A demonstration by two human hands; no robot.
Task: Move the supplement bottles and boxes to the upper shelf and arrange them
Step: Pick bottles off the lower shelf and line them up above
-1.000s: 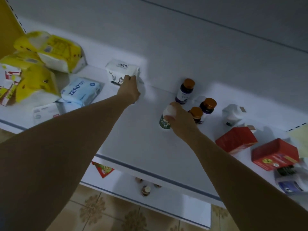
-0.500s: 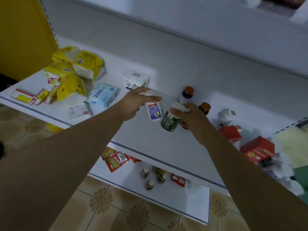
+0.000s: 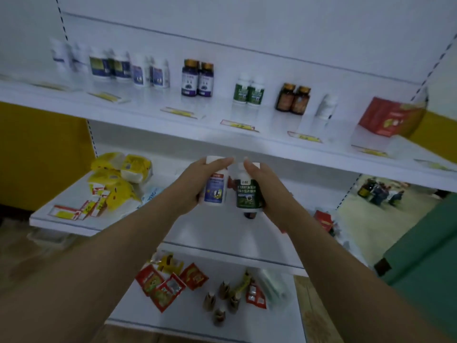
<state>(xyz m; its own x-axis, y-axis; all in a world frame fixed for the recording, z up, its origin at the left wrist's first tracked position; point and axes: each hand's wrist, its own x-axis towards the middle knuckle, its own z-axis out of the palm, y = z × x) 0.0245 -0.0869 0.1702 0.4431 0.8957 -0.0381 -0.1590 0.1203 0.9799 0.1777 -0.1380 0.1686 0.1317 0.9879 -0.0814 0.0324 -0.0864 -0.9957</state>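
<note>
Bottles point(image 3: 215, 190) higher now, within curled fingers point(image 3: 215, 162)

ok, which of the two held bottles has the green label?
The green-label bottle is the one gripped by the right hand. The left hand grips the blue-label bottle. Both have white caps.

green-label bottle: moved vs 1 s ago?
Yes. The green-label bottle, gripped by the right hand, has gone up from the middle shelf toward the front edge of the upper shelf.
</note>
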